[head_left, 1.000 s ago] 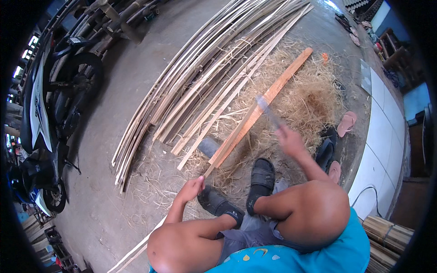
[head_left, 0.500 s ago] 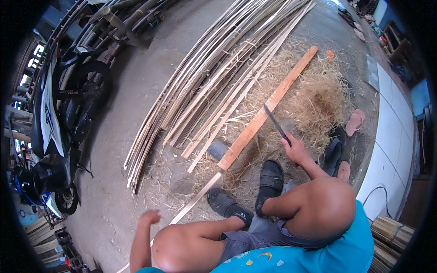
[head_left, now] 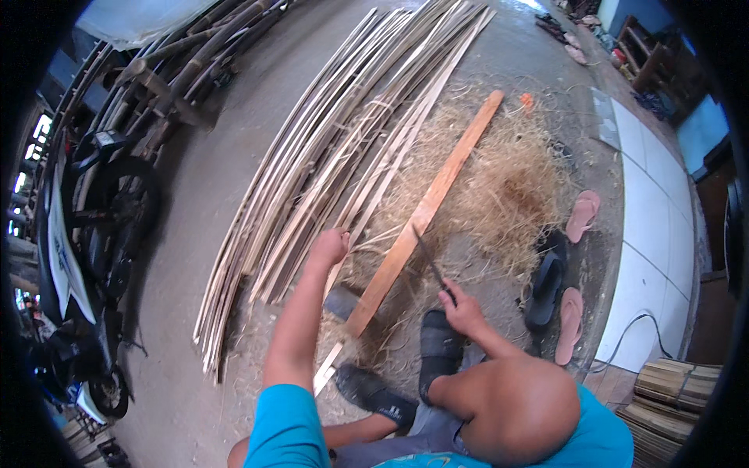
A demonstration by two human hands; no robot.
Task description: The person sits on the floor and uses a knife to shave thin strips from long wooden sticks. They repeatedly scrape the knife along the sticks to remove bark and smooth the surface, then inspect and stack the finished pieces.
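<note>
Sitting low here, both feet in black strapped sandals (head_left: 441, 347) planted on the grey concrete floor (head_left: 175, 234) at its near edge, probably for a steady seat. Between them and the plank's near end a short length of pale, flat wooden strip (head_left: 328, 368) pokes out.

The right hand (head_left: 463, 310) is wrapped round the handle of a slim, dark-bladed knife (head_left: 431, 261), tip over the long, flat, orange-brown wooden plank (head_left: 390, 267); can't tell if it touches. I'd guess that grip keeps the blade handy and the fingers clear of the edge.

The plank slants from the near edge of the floor's litter toward its far right corner. A grey cylindrical block (head_left: 341, 303) sticks out left of its near end, seemingly underneath, maybe as a prop.

Left hand's (head_left: 331, 247) reaching past the plank's left edge, fingers curled over the long, pale, split wooden strips (head_left: 312, 164); can't tell whether it's got one. They're laid roughly lengthwise, likely for easy picking. Curly straw-coloured shavings (head_left: 511, 203) heap along the plank's right edge.
</note>
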